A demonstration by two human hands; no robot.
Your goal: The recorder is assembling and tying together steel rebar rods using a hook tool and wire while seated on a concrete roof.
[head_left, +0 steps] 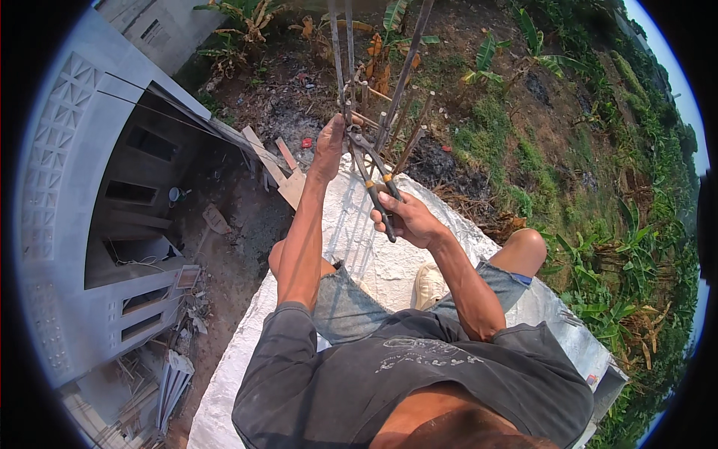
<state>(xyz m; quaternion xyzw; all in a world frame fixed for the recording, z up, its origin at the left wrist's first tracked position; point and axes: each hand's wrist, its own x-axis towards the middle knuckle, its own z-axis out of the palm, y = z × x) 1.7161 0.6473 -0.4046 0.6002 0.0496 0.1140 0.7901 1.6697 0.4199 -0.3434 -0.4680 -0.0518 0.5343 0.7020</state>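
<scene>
Long-handled pincers [360, 159] with dark grips and orange bands are in my right hand [410, 217]. My fingers close round the grips, and the handles stand a little apart. The pincers' jaws touch the upright steel rods [336, 56], at a joint beside my left hand. My left hand [329, 146] is closed against the left rods at that same spot; its fingers are mostly hidden behind them. A thicker steel rod [404, 75] leans to the right of the pincers. Any wire in the jaws is too small to make out.
I sit astride a high white-grey concrete ledge [247, 352]; a shoe [429, 286] rests on it. More rod ends [419, 123] rise at its far end. Planks [293, 187] lie against its left side. Below left stands an unfinished building [78, 172]; plants [624, 292] grow on the right.
</scene>
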